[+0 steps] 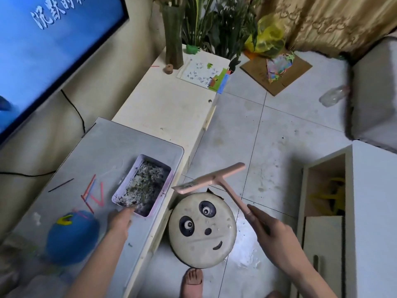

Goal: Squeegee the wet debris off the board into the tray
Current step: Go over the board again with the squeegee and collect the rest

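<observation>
Bare foot (pixel 192 280) right at the bottom, toes on the floor (pixel 279 130) of pale tiles. Big blue screen (pixel 53 39) up on the left, with white writing on it. Long cream desk (pixel 171 108) running away along the wall, green plants (pixel 206 24) at its far end and a picture book (pixel 202 74) lying flat near them. Gray board (pixel 107 151) flat on the near part of the desk, with pale smears on it. White cupboard (pixel 365 211) on the right, something yellow inside its open part. Round panda stool (pixel 202 231) on the floor between desk and cupboard, just past the foot. Blue lump (pixel 73 237) on the near left of the board. Pink tray (pixel 125 182) on the right side of the board, close to its edge, full of dark wet bits. Pink squeegee (pixel 214 179) up in the air, just right of the tray, over the far edge of the stool, not touching the board; blade tilted, some dirt stuck on its left end. Right hand (pixel 272 231) wrapped round the squeegee handle, one finger laid straight along it. Left hand (pixel 120 220) low over the board, fingers stretched out, tips touching the near end of the tray. Thin coloured sticks (pixel 94 194) on the board, left of the tray.
</observation>
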A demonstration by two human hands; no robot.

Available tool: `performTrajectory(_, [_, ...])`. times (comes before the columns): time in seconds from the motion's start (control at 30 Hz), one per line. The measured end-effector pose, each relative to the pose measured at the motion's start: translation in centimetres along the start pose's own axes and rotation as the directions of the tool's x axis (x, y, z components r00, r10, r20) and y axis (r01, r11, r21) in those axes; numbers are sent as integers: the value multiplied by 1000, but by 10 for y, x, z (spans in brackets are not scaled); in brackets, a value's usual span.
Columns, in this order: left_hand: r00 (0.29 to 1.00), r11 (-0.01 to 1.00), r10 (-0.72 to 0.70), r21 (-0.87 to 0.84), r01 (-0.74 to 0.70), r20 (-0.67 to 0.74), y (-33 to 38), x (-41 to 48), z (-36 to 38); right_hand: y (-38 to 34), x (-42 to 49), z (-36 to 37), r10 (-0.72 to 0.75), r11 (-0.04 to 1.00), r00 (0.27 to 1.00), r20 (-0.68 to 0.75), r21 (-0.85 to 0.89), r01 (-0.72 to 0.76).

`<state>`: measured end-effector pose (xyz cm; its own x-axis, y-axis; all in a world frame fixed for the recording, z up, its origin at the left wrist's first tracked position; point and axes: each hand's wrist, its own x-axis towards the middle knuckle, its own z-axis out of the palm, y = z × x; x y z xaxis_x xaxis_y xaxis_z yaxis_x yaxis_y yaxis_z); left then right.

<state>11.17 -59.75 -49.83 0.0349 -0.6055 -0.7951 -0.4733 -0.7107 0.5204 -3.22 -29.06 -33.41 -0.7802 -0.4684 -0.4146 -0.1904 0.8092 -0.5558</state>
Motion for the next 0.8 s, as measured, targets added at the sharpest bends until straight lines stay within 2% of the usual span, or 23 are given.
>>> performTrajectory(0.07, [962, 945, 261, 223, -238, -80, 2, -24, -1, 7, -5, -6, -13, 1000, 1000, -28, -2, 13])
performTrajectory(0.1, [913, 877, 404, 306, -371, -51, 4, -40, 1, 13, -10, -9, -13, 1000, 999, -50, -2, 13])
performTrajectory(0.17, [808, 726, 577, 377, -574, 119, 6, -74, 15, 26, -20, -18, -16, 1000, 995, -94, -13, 15])
performTrajectory(0.27, [615, 497, 682, 366, -787, 396, 7, -130, 51, 47, -40, -33, -3, 1000, 987, -163, -30, -2])
performTrajectory(0.37, [471, 325, 657, 343, -881, 588, -2, -183, 98, 77, -60, -49, 37, 997, 971, -236, -61, -53])
performTrajectory(0.47, [369, 140, 552, 353, -925, 747, -23, -225, 156, 118, -81, -72, 52, 995, 961, -270, -66, -73])
performTrajectory(0.57, [300, -6, 462, 341, -940, 835, -48, -255, 208, 163, -96, -91, 65, 993, 939, -338, -72, -94])
performTrajectory(0.8, [279, -80, 257, 308, -948, 925, -128, -338, 319, 288, -135, -150, 166, 981, 901, -401, -27, -192])
